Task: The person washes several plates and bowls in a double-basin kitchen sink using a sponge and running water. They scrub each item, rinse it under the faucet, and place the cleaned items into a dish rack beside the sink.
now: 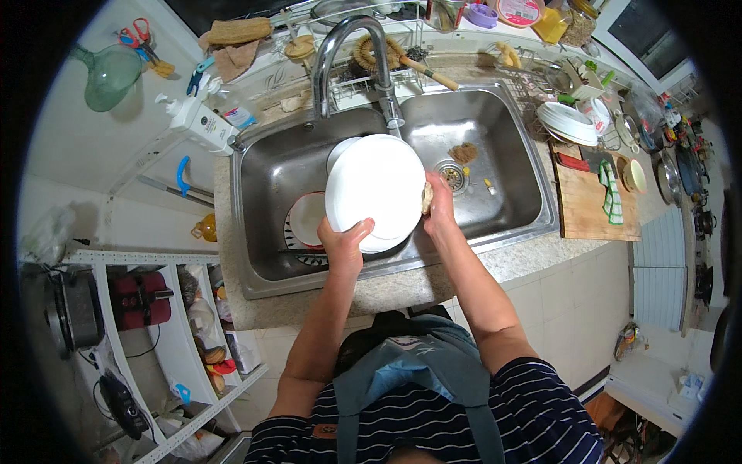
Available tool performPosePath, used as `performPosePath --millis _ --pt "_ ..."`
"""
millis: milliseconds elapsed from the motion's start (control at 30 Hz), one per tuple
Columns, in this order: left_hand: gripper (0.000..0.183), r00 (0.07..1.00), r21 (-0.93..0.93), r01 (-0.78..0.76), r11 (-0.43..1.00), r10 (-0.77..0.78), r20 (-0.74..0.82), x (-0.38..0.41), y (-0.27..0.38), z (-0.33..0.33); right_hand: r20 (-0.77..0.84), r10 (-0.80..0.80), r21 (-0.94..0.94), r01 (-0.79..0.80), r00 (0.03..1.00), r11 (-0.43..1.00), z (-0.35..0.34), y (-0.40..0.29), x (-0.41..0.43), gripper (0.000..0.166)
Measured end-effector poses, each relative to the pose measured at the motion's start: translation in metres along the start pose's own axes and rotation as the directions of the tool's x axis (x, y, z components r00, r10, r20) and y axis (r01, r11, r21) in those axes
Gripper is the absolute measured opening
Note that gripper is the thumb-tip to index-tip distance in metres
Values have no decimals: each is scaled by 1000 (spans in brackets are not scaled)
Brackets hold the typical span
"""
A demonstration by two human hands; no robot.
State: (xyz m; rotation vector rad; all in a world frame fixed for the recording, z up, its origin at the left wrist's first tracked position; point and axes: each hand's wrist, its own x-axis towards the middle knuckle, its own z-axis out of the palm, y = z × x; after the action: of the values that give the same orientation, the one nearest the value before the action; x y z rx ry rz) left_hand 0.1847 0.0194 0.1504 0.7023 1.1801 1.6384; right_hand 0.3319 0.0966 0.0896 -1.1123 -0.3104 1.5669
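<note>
A large white plate [375, 188] is held over the divider of a double stainless steel sink [272, 174]. My left hand [346, 240] grips its lower left edge, thumb on the face. At the right rim, my right hand [439, 203] presses a pale scrubbing pad [427, 198] against the plate. Behind it, part of another white dish [341, 155] shows. A red-rimmed bowl [308, 219] lies in the left basin beside a black-and-white patterned dish [288, 231], partly hidden. The right basin has a brown scrubber [463, 153] and food scraps near the drain [451, 176].
The chrome faucet [353, 26] arches over the left basin. Soap bottles [203, 124] stand at the back left. A wooden-handled brush [429, 72] lies behind the sink. To the right are stacked white plates [568, 123] and a cutting board [585, 200] with a knife and cloth.
</note>
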Motion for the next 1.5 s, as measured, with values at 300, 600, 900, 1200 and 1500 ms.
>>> performPosePath --millis 300,600,900,1200,1500 --pt "56 953 -1 254 967 -250 170 -6 48 -12 330 104 -115 -70 938 991 29 -17 21 19" --pt "64 840 -45 507 860 -482 251 27 45 -39 436 343 -673 49 832 738 75 -44 20 24" --pt "66 822 39 514 857 -504 265 22 55 -23 546 293 -579 100 785 809 70 -51 31 23" --pt "62 824 -112 556 824 -527 211 30 33 -37 560 47 -466 268 827 843 -3 -39 -15 42" --pt "56 865 -242 502 830 -484 135 28 14 -41 655 -447 -580 785 609 219 -16 24 -84 41"
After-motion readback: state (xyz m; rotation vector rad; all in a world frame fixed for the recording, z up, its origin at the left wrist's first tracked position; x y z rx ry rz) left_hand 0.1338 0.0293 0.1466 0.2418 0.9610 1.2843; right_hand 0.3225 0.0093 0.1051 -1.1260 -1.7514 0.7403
